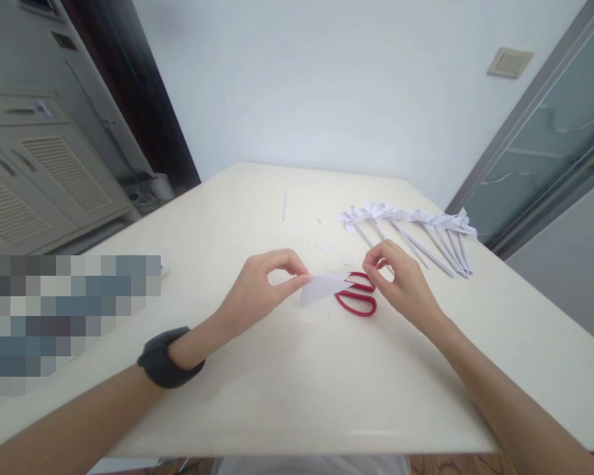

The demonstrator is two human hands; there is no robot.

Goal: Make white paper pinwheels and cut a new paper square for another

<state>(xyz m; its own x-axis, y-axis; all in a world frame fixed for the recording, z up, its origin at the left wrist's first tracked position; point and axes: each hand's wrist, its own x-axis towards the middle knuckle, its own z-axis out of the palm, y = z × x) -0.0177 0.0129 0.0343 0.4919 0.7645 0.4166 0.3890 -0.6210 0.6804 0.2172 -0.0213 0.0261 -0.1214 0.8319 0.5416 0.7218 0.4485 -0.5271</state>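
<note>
My left hand point(262, 287) pinches a small, thin piece of white paper point(321, 289) by its left end, between thumb and fingertips. The paper hangs slightly slanted above the table and hides the blades of the scissors. Just beyond its right end, my right hand point(403, 280) has thumb and forefinger brought together; whether anything small is between them I cannot make out. The red-handled scissors point(359, 295) lie on the table between my hands, their loops towards the right hand.
Several white paper flowers point(406, 214) on rolled paper stems point(438, 254) lie in a row at the right back of the white table point(277, 389). Thin paper scraps point(329, 249) are scattered behind the scissors. A narrow white strip point(284, 206) lies farther back, before the wall point(301, 86).
</note>
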